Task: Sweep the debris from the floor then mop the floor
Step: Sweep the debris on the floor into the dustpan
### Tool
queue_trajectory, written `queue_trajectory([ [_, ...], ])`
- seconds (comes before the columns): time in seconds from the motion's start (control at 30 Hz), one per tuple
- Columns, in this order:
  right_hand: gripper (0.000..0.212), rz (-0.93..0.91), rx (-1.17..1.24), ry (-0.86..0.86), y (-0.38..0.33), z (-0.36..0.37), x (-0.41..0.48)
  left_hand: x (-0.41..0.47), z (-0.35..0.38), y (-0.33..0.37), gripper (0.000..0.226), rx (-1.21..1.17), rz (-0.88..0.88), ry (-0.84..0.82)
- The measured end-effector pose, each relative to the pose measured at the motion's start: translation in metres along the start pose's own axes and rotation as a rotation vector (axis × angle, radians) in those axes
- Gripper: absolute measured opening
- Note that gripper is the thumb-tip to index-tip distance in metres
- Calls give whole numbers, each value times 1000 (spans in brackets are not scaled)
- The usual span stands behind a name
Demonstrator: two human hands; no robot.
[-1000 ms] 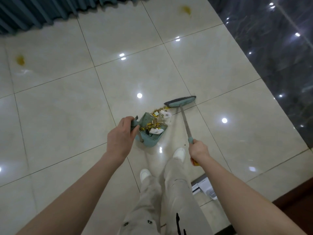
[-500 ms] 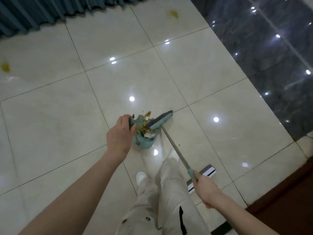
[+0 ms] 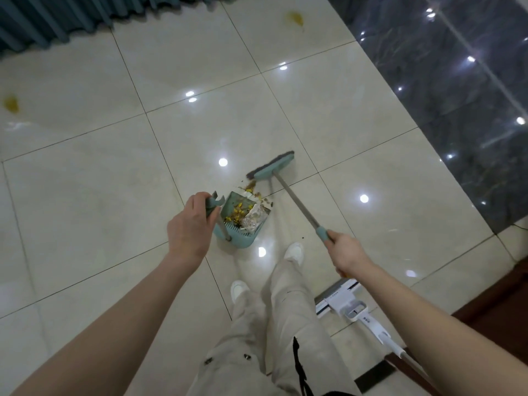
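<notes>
Debris (image 3: 239, 215) is mostly inside the dustpan (image 3: 238, 243), yellow bits plus a crumpled silvery wrapper (image 3: 254, 221) piled toward its back. A few brown and yellow crumbs (image 3: 253, 185) lie loose on the tile right at the dustpan's open lip, on the far side from me.

My left hand (image 3: 190, 230) is wrapped around the top of the dustpan's upright handle, fingers curled tight on the teal grip. So the pile sits just beside and a bit below that hand, on its right. My right hand (image 3: 347, 254) is closed around the teal end of the broom handle (image 3: 297, 204), off to the right of the dustpan and nearer to me than its lip.

The broom head (image 3: 271, 168) rests on the floor (image 3: 357, 132) just beyond the dustpan's lip, with the loose crumbs between the bristles and the pan.

My front shoe (image 3: 295, 251) is just on my side of the dustpan. A white mop (image 3: 343, 304) lies flat on the tile well behind the dustpan, to the right of my legs. Two yellow stains (image 3: 295, 18) (image 3: 11, 104) sit well beyond the dustpan, one far ahead and one off to the far left.
</notes>
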State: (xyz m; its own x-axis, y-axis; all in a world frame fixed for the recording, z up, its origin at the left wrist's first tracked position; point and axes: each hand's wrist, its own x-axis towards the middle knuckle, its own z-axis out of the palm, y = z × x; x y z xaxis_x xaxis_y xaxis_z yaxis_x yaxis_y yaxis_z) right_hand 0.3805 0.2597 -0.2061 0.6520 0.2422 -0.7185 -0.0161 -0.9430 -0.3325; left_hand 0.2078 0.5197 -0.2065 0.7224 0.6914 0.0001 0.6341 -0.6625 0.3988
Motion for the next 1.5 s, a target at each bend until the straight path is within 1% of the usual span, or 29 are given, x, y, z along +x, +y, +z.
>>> queue_trajectory([
  [0.13,35,77,89,11,-26,16,40,-6,0,0,26,-14,-13,10],
  [0.2,36,107,68,-5,-34,26,46,-8,0,1,26,-20,-11,13],
  [0.27,38,124,-2,-46,-36,37,45,-8,0,0,26,-28,-14,14],
  [0.37,39,111,-87,-106,-30,49,30,-5,0,0,27,-31,-10,14],
  [0.57,38,40,-306,-180,13,70,-23,-4,0,3,25,-29,-19,10],
  [0.67,40,65,-367,-223,31,77,-59,-6,0,4,24,-25,3,22],
  [0.77,46,42,-402,-223,49,75,-80,-8,-2,3,23,-45,-4,22],
  [0.83,42,42,-364,-210,59,64,-85,-9,-4,2,23,-46,-1,16],
  [1.0,38,27,-77,-80,61,25,-84,-17,-7,-3,21,-49,17,16],
  [1.13,38,-26,-65,-7,50,12,-55,-27,-8,-5,22,-57,5,16],
  [1.2,39,-21,-38,17,40,12,-34,-32,-9,-7,22,-48,13,15],
  [1.27,41,10,43,31,28,17,-12,-37,-10,-8,22,-47,5,5],
  [1.4,40,66,130,31,9,42,22,-52,-8,-14,24,-39,-24,-4],
  [1.5,40,73,53,-15,6,67,29,-57,-1,-15,27,-34,-18,2],
])
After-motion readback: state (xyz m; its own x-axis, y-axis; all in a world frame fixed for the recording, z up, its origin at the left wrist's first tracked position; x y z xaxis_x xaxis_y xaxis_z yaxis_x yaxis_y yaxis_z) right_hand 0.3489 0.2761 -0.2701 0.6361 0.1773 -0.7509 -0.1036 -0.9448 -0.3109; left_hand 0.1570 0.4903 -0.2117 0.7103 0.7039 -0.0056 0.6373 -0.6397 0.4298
